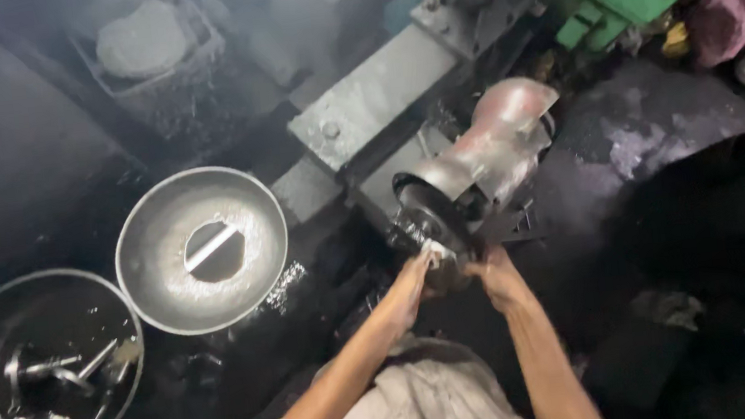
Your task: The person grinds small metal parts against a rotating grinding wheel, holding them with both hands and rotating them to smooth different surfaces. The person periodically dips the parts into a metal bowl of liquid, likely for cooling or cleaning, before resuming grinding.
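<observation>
Both hands pressing a small metal piece to the wheel, centre of frame.

Left hand and right hand sit close together, fingers closed on a small workpiece held at the lower rim of the dark wheel; the piece is mostly hidden, so its shape can't be told. Judgement: keep light, even pressure, fingertips behind the contact line, wrists locked. Forearms converge from bottom centre, elbows tucked, wrists slightly bent down. Beyond: silver motor housing upper right of the wheel. Left of frame: shallow metal bowl with a flat strip; lower left, second bowl holding small metal parts.
</observation>
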